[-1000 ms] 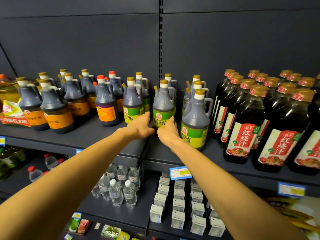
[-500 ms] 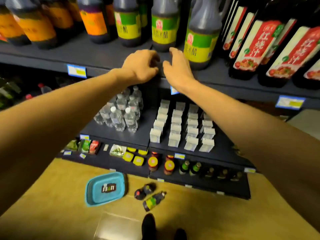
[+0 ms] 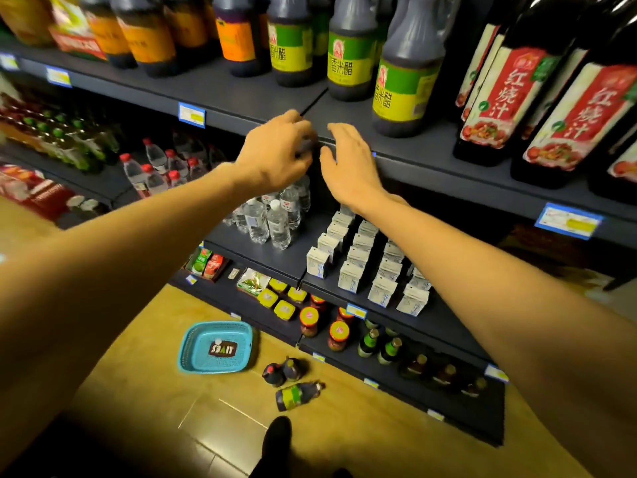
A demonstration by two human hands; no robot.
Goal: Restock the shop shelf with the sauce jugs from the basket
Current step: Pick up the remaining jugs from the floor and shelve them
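Dark sauce jugs with green-yellow labels (image 3: pixel 348 60) stand in a row on the upper shelf (image 3: pixel 241 94). My left hand (image 3: pixel 275 153) and my right hand (image 3: pixel 348 163) hover side by side at that shelf's front edge, both holding nothing; the left fingers hang loosely curled, the right fingers are nearly straight. Far below on the floor lies a blue basket (image 3: pixel 193 353) with only a dark label in it. Beside it stand two dark jugs (image 3: pixel 282 372), and a green-labelled jug (image 3: pixel 296 395) lies on its side.
Tall bottles with red labels (image 3: pixel 496 98) fill the upper shelf's right. Orange-labelled jugs (image 3: pixel 148 39) stand at the left. Water bottles (image 3: pixel 272 215) and white cartons (image 3: pixel 365 263) sit one shelf down, small jars (image 3: pixel 337 332) lower. My shoe tip (image 3: pixel 275 439) shows on the yellow floor.
My hands have come off the green-labelled jug on the shelf and drawn back to the shelf edge. My view has tilted down, so the floor, the basket and the loose jugs show.
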